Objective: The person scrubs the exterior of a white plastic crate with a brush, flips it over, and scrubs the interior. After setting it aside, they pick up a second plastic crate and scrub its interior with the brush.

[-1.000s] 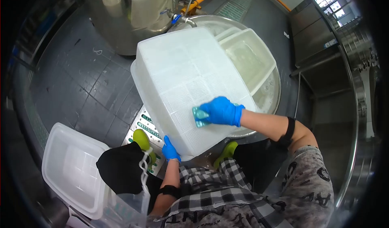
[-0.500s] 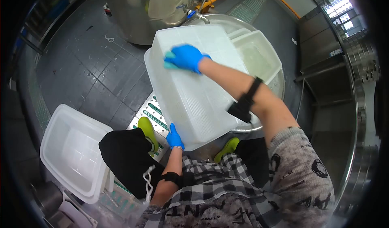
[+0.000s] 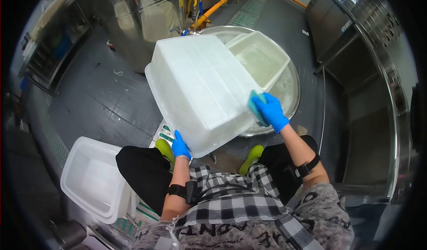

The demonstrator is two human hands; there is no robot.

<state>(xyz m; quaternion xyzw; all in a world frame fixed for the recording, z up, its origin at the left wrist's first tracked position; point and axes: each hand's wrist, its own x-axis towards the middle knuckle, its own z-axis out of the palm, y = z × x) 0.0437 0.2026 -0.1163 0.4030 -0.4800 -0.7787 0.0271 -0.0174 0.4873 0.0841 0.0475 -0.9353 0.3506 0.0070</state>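
A large white plastic tub (image 3: 200,79) lies bottom-up and tilted across a round metal basin (image 3: 291,88). At its near left corner, my left hand (image 3: 180,144) in a blue glove grips the rim. My right hand (image 3: 272,112), also gloved in blue, is closed on a green scouring pad (image 3: 256,104) against the tub's right side. Part of the pad is hidden under my fingers. Behind the tub, a smaller white container (image 3: 262,59) with cloudy liquid stands in the basin.
Another white tub (image 3: 91,179) stands on the floor at my left. A big steel vessel (image 3: 138,23) is at the back left, beside a yellow pipe (image 3: 213,11). Steel counters (image 3: 356,72) line the right side. Floor grating (image 3: 249,11) shows at the back.
My right hand has swept with the scouring pad from the tub's far left part to its near right side. My left hand stays on the rim. The view has shifted slightly.
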